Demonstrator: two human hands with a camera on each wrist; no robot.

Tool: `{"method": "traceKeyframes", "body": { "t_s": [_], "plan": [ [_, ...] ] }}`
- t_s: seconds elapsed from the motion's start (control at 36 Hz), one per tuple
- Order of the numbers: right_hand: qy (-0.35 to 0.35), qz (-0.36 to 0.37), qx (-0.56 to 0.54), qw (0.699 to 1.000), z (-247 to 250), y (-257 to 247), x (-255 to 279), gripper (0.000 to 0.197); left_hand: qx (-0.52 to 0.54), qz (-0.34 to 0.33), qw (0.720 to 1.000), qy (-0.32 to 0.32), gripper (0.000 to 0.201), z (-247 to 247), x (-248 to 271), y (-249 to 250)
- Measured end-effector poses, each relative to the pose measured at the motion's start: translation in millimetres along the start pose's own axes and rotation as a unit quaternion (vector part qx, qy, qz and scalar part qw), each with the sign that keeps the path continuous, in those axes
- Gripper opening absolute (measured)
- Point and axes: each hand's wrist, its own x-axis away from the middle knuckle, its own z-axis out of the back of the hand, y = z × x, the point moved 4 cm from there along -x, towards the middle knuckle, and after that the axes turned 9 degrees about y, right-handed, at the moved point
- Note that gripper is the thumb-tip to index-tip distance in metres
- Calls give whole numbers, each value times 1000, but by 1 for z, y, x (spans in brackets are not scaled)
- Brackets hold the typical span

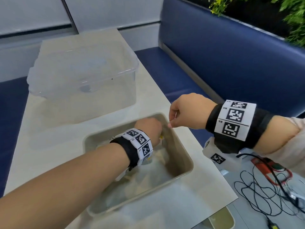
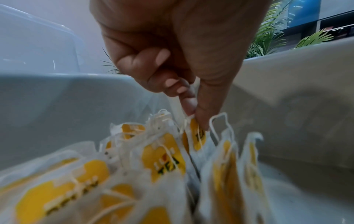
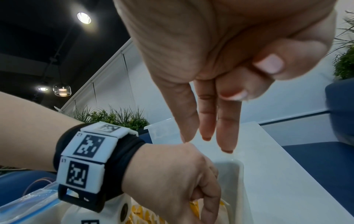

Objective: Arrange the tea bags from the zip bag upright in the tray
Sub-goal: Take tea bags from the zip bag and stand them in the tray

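A beige tray sits on the table near its front edge. White tea bags with yellow tags stand packed upright inside it. My left hand reaches down into the tray's far end and pinches the top of one tea bag between thumb and fingertips. My right hand hovers above the tray's far right corner, with straight fingers pointing down and nothing seen in it. The clear zip bag with a blue strip lies under my left wrist.
A clear lidded plastic box stands beyond the tray. A blue bench runs along the table's right side. Black cables and a red device lie at the lower right, beside a white pouch.
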Motion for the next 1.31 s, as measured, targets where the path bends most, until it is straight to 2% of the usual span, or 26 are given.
{"method": "traceKeyframes", "body": {
  "t_s": [0.36,0.53,0.64,0.81,0.97,1.11,1.25,1.31],
  "plan": [
    [-2,-3,-14,1000,-4,1,7,15,21,25,999,2,16,-1,5,-7],
    [7,-1,-37,999,2,-2,16,15,102,51,993,39,36,13,13,-21],
    [33,-1,-71,997,13,-4,29,15,188,115,968,119,20,47,35,-53],
    [76,4,-179,981,20,-29,56,10,266,173,924,215,9,94,111,-116],
    [95,43,-271,957,9,-93,73,10,273,273,883,268,10,84,205,-168],
    [60,94,-339,934,-18,-168,78,10,245,356,872,228,22,40,275,-196],
    [14,166,-308,937,-52,-242,83,3,256,398,866,158,17,-14,327,-199],
    [-6,183,-279,943,-71,-267,82,5,252,414,867,115,24,-38,338,-194]
  ]
}}
